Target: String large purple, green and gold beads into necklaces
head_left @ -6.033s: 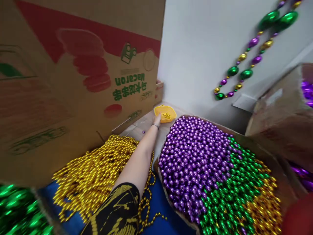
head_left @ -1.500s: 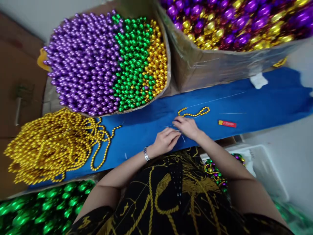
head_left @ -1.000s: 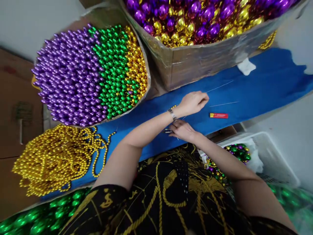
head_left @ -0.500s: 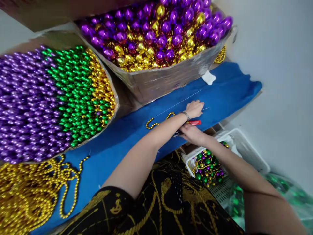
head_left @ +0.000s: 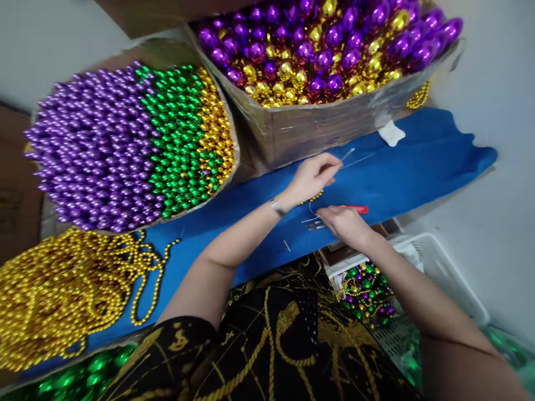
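Note:
My left hand (head_left: 315, 175) is raised over the blue cloth (head_left: 422, 150), thumb and fingers pinched on a thin white thread (head_left: 348, 155) that sticks out to the right. Below it, my right hand (head_left: 345, 225) has its fingertips closed at a thin strand that curves up toward the left hand. A red-handled tool (head_left: 357, 209) shows just beyond the right hand; whether the palm touches it is hidden. Thin metal tips (head_left: 315, 224) lie left of the fingertips. Gold beads (head_left: 311, 197) on a string are partly hidden behind my left wrist.
Behind stand a box of purple, green and gold beads (head_left: 167, 139) and a carton (head_left: 317, 131) of larger purple and gold balls. Gold bead strands (head_left: 62, 295) are heaped at left. A white basket (head_left: 451, 273) with mixed beads stands lower right. White paper (head_left: 392, 133) lies on the cloth.
My left hand has lifted and come back toward the left, away from the right hand, with the thread pinched. The view has shifted left, showing more of the gold heap.

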Demonstrator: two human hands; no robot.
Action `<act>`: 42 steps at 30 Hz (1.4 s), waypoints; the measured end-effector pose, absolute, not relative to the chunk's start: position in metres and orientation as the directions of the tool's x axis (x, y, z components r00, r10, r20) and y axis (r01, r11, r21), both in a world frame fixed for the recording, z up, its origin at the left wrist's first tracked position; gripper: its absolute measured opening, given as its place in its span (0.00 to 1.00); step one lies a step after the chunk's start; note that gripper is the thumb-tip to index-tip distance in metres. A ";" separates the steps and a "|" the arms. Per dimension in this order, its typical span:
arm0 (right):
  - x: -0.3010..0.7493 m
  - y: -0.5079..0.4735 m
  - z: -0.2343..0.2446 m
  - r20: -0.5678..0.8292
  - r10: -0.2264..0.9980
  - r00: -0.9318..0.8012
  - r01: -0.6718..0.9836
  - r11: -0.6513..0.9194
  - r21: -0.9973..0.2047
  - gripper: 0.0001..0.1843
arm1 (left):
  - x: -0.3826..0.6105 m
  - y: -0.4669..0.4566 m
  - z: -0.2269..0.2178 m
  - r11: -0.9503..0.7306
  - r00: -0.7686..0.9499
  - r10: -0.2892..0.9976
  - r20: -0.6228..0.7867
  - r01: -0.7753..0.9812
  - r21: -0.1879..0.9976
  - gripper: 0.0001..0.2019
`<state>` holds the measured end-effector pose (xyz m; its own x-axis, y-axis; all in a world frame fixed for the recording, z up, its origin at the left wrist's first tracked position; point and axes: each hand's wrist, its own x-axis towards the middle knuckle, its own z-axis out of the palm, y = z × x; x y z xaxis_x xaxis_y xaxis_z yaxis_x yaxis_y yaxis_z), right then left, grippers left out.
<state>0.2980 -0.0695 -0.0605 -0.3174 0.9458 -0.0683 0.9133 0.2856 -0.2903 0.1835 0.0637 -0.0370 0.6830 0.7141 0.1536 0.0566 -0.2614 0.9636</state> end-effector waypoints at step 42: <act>0.108 -0.055 -0.054 0.551 0.815 -0.180 0.642 0.522 -0.562 0.03 | -0.048 -0.071 -0.073 0.264 0.024 0.962 -0.273 -0.349 0.899 0.20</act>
